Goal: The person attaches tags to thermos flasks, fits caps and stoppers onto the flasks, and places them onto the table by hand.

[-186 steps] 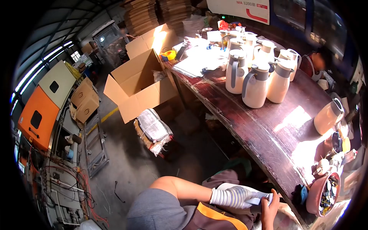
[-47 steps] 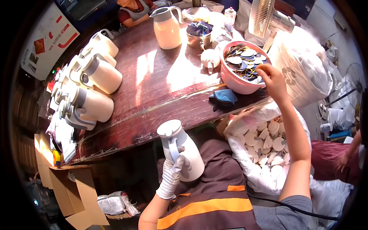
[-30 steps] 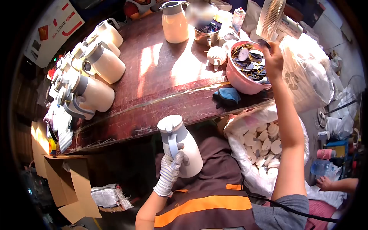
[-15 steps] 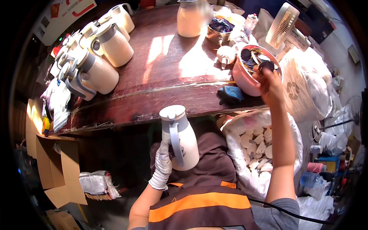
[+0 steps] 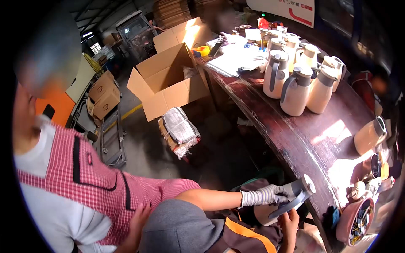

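Observation:
My left hand [image 5: 272,195], in a white striped knit glove, grips a cream jug [image 5: 262,214] with a grey collar and handle. The jug lies tilted over my lap, its white lid [image 5: 310,184] pointing at the table edge. My right hand [image 5: 290,222] is bare and sits by the jug's handle, fingers curled. What its fingertips hold, if anything, cannot be made out. To the right, a pink bowl [image 5: 342,230] with small dark and coloured parts stands at the table's edge, beside a blue-and-black cloth-like item [image 5: 331,217].
A co-worker in a red checked apron [image 5: 97,177] stands close on my left. Several similar jugs [image 5: 295,95] crowd the table [image 5: 291,130], and another jug [image 5: 366,138] stands farther right. An open cardboard box [image 5: 168,86] and a tied white bundle [image 5: 180,126] lie beyond the table's near edge.
My view has swung left, bringing the co-worker into sight. My right hand has moved from above the pink bowl, where it held a dark round piece, to the jug. My left hand still holds the jug.

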`<state>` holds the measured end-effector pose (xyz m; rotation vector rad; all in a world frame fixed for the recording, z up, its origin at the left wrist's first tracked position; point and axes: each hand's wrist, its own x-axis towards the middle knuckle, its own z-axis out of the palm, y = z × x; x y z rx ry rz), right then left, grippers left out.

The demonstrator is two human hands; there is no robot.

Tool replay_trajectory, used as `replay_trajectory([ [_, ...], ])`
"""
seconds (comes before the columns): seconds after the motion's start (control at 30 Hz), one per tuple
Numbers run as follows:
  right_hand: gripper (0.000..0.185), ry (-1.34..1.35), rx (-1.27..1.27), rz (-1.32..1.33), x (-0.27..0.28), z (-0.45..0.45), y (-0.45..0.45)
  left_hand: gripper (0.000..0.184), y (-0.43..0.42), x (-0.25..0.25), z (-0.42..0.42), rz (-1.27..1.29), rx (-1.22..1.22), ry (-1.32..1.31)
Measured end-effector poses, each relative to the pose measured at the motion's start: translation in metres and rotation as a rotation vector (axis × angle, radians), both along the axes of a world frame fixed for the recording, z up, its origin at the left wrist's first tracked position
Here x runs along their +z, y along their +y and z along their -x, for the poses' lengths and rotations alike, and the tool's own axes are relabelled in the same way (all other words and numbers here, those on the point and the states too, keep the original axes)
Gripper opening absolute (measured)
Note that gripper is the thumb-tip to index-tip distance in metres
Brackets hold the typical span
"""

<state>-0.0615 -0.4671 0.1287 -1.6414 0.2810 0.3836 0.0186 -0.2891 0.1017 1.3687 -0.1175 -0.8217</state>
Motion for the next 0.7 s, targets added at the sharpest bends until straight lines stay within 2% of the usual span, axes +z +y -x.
replay_trajectory([
  [0.03, 0.010, -0.018, 0.028, 0.074, 0.006, -0.007, 0.006, 0.026, 0.001, 0.011, 0.003, -0.022, -0.010, -0.125],
  [0.07, 0.011, -0.030, 0.053, 0.146, 0.008, -0.009, 0.008, 0.026, 0.001, 0.008, 0.004, -0.023, -0.015, -0.127],
  [0.13, 0.011, -0.128, 0.040, 0.139, -0.010, -0.011, 0.008, 0.031, 0.002, -0.001, 0.004, -0.010, -0.043, -0.324],
  [0.17, 0.012, -0.220, 0.034, 0.135, -0.018, -0.011, 0.008, 0.022, 0.000, -0.002, 0.006, -0.005, -0.031, -0.281],
  [0.2, 0.012, -0.221, 0.032, 0.133, -0.014, -0.009, 0.009, 0.022, 0.001, 0.008, 0.008, -0.006, -0.032, -0.282],
  [0.27, 0.013, -0.099, -0.060, 0.227, 0.002, 0.001, 0.006, 0.017, 0.003, 0.033, 0.013, -0.096, 0.155, 0.054],
  [0.3, 0.013, -0.095, -0.064, 0.225, 0.005, 0.005, 0.003, 0.012, 0.001, 0.026, 0.016, -0.136, 0.240, -0.069],
  [0.33, 0.011, -0.098, -0.059, 0.162, 0.005, 0.008, -0.002, 0.012, 0.001, 0.021, 0.016, -0.139, 0.236, -0.069],
  [0.4, 0.009, -0.091, -0.058, 0.098, 0.003, 0.018, -0.011, 0.015, 0.000, 0.017, 0.023, 0.055, 0.359, 0.165],
  [0.47, 0.009, -0.033, 0.071, -0.053, -0.001, 0.021, -0.021, 0.016, -0.007, -0.002, 0.023, -0.011, 0.406, 0.084],
  [0.5, 0.012, -0.068, 0.074, -0.252, -0.007, 0.023, -0.023, 0.017, -0.009, -0.008, 0.022, -0.032, 0.441, -0.028],
  [0.53, 0.012, -0.065, 0.072, -0.254, -0.005, 0.024, -0.024, 0.018, -0.011, -0.004, 0.023, -0.054, 0.474, -0.137],
  [0.6, 0.018, -0.281, -0.053, -0.647, 0.001, 0.022, -0.021, 0.017, -0.012, 0.020, 0.024, -0.007, 0.521, -0.107],
  [0.67, 0.024, -0.306, -0.190, -0.782, -0.007, 0.023, -0.026, 0.016, -0.015, 0.033, 0.027, 0.040, 0.568, -0.081],
  [0.7, 0.030, -0.295, -0.296, -0.768, -0.011, 0.021, -0.022, 0.013, -0.017, 0.034, 0.030, 0.090, 0.545, -0.247],
])
